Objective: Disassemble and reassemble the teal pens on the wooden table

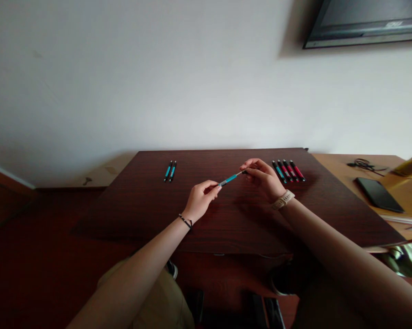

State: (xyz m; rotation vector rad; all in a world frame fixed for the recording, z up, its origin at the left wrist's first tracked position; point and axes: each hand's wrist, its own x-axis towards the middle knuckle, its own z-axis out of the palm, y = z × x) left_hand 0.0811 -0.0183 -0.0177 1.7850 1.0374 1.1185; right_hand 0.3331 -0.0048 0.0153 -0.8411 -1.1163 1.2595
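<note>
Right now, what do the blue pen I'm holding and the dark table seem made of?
Blue pen: probably plastic, from its bright blue barrel; finish unclear. Dark table: wood or wood-look laminate, low sheen, with streaky reddish-brown grain.

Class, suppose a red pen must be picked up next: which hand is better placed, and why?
Probably the right hand: it is closer to the red pens, while the left hand is farther away. Both hands are busy with the held blue pen, so the right must free itself first.
</note>
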